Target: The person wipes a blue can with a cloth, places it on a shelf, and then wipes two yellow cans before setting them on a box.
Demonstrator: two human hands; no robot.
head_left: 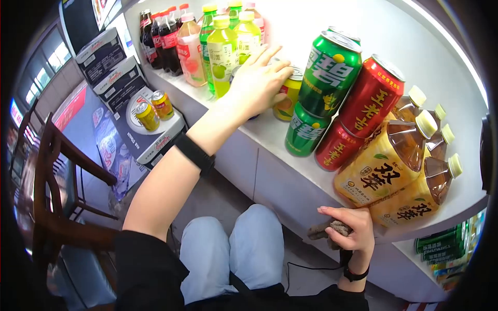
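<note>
My left hand [259, 83] reaches over the shelf [259, 132], fingers spread, beside a yellow can [288, 98]. Part of that can is behind the fingers, and whether they touch it is unclear. Green-labelled bottles [222, 57] stand just left of the hand. To its right are stacked green cans [332, 72] and stacked red cans [371, 98]. Lower right, below the large bottles of brown drink [384, 160], my right hand [353, 228] is closed around a crumpled grey-brown cloth [337, 228].
Dark cola bottles [168, 44] and a pink-labelled bottle [190, 54] stand at the shelf's left end. Two yellow cans [147, 115] sit on stacked cartons [148, 137] at left. A wooden chair [46, 207] is at far left. A black cable lies on the floor.
</note>
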